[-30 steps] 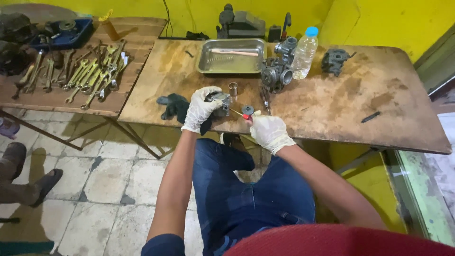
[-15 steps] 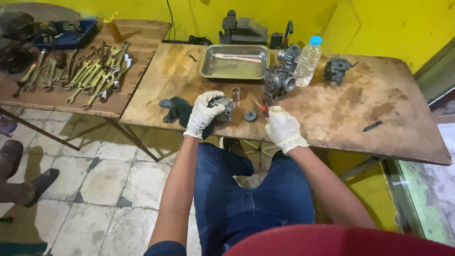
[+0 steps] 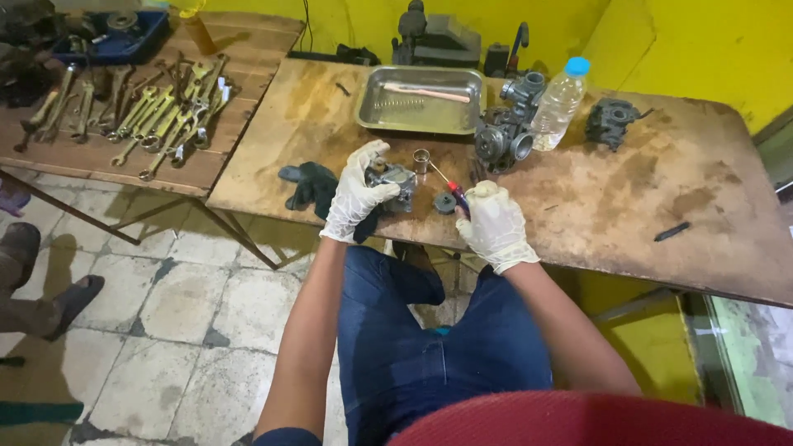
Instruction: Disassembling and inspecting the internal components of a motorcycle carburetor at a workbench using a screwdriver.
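Left hand clasps a grey carburettor body; right hand grips a red-handled screwdriver. Clear blue-capped bottle stands on the tabletop.

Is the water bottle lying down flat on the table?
No, the water bottle stands upright on the wooden table, blue cap on top, beside a grey metal engine part.

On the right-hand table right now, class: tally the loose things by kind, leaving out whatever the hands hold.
Carburettors: 2
Bottle: 1
Tray: 1
Dark gloves: 1 pile
Small metal sleeve: 1
Small round part: 1
Dark stick near the far edge: 1
Total: 8
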